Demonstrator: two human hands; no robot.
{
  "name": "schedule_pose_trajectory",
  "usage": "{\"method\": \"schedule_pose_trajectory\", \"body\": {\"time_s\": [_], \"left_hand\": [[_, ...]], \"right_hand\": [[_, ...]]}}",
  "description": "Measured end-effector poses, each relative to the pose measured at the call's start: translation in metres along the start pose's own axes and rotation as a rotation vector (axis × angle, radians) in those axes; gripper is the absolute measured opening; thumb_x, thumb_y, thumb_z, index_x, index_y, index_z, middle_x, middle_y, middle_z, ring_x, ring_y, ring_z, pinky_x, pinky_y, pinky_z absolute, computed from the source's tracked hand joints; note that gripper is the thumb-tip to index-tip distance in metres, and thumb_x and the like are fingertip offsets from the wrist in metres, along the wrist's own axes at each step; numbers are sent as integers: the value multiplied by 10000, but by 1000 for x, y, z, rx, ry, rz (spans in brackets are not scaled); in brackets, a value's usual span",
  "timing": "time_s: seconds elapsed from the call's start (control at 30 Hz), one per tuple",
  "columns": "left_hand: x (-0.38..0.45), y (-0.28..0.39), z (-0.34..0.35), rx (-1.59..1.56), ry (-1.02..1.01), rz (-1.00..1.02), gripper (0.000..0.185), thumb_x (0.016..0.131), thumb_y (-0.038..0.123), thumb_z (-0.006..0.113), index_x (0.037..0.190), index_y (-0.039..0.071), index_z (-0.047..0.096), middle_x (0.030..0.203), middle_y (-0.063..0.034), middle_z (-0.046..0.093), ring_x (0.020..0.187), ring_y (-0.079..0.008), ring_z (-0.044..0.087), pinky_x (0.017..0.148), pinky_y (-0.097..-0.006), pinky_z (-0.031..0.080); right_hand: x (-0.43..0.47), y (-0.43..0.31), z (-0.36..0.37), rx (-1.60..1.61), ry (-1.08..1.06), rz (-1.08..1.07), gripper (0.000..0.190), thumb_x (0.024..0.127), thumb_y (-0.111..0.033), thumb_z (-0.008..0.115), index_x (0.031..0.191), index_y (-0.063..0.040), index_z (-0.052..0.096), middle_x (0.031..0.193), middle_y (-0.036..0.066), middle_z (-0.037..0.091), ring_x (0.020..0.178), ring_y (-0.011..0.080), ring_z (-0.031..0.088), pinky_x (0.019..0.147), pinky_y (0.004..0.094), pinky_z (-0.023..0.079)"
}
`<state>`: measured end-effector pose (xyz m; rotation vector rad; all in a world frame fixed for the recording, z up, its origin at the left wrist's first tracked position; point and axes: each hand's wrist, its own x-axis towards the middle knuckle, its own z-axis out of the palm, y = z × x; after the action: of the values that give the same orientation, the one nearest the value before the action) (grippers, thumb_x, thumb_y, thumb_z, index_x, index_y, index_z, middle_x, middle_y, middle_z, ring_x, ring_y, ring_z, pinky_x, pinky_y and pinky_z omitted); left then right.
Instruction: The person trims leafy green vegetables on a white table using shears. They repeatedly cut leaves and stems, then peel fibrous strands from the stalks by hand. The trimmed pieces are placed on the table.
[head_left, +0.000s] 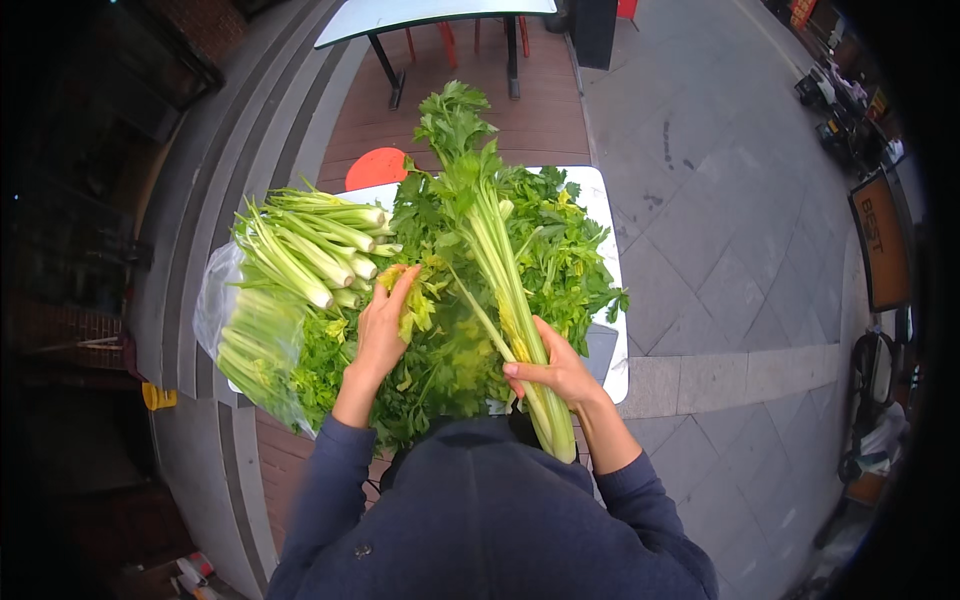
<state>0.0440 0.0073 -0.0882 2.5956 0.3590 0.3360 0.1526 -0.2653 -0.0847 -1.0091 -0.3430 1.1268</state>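
My right hand (555, 364) grips a tall bunch of celery (502, 262) around its lower stalks. The bunch leans up and to the left, its root end near my body and its leafy top over the far edge of the table. Yellowish celery leaves (416, 300) are pinched between the fingers of my left hand (386, 322), left of the bunch. Beneath both hands spreads a heap of green celery leaves (562, 262). Trimmed celery bunches (315, 247) are stacked at the left, cut ends pointing right. Below them a clear plastic bag (217, 292) covers more stalks.
The white table (619, 360) shows at its right edge. Behind it are a red round stool (375, 169) and another white-topped table (435, 15) on brown decking. Grey steps (225, 135) run along the left, paving (735, 247) along the right. Parked scooters (847, 112) stand far right.
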Motion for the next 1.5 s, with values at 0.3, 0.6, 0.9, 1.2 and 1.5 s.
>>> {"method": "schedule_pose_trajectory", "body": {"time_s": [0.3,0.6,0.9,1.2,1.5], "left_hand": [[5,-11,23,-123,-192,149,351,1005,75,592,1356,86,600,1140,-195,626,1002,-395,631,814,-438,534],[38,-76,28,-50,-25,-455,425,1029,172,559,1433,64,484,1176,-297,642,871,-453,692,863,-546,534],[-21,56,56,-196,35,-18,238,972,141,693,1165,2,672,1039,-125,691,761,-231,708,636,-323,565],[-25,81,69,-889,-454,-568,298,895,204,777,1078,6,651,1003,-44,690,872,-141,644,764,-324,525],[-43,80,89,-417,146,-282,437,857,66,728,1253,-30,570,1041,-64,561,815,-163,593,743,-316,494]], "right_hand": [[-8,-5,-6,1,-22,23,571,900,-40,755,1371,4,434,811,70,625,625,158,626,597,295,510],[-7,14,-8,-15,20,55,567,972,-119,705,1441,-6,408,901,93,664,706,177,666,654,318,547],[37,22,-21,71,167,-20,483,1106,-262,484,1525,-43,385,1353,178,621,1183,282,656,908,388,584],[53,42,-16,-34,238,-42,485,1117,-287,466,1542,-73,374,1301,102,632,1149,154,625,984,326,521],[50,50,-11,31,299,-60,516,1109,-284,493,1570,-95,356,1383,96,568,1183,162,568,1009,320,482]]}}
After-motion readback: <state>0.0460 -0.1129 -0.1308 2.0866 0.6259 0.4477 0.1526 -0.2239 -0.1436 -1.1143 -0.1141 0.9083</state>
